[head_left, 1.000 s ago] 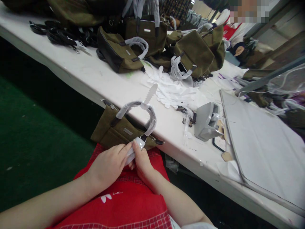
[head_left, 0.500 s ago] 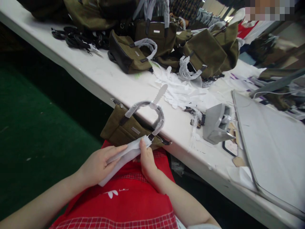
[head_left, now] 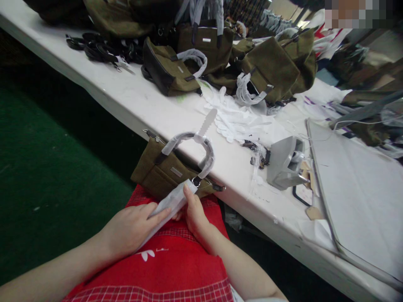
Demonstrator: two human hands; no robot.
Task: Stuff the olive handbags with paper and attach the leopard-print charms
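Observation:
An olive handbag (head_left: 163, 172) with dark trim rests between my lap and the table edge, its wrapped handle (head_left: 209, 157) arching over the edge. A translucent white sheet (head_left: 176, 197) runs slantwise below the bag's small metal plate. My right hand (head_left: 193, 209) pinches the sheet's upper end beside the handle's metal ring, thumb on top. Lower down, my left hand (head_left: 135, 228) has its fingers closed on the same sheet, which is folded around a strip-like shape. What lies inside the sheet is hidden.
On the white table (head_left: 126, 94) lie several olive bags (head_left: 171, 69), black straps (head_left: 100, 50) and a heap of white strips (head_left: 233, 121). A grey tape dispenser (head_left: 285, 161) stands right, near a large pale panel (head_left: 355, 184). A person in a checked shirt (head_left: 242, 14) is behind.
The sheet now looks narrower and more folded. My left hand has shifted slightly, its fingers lying further over the sheet. The bag has moved slightly left in view.

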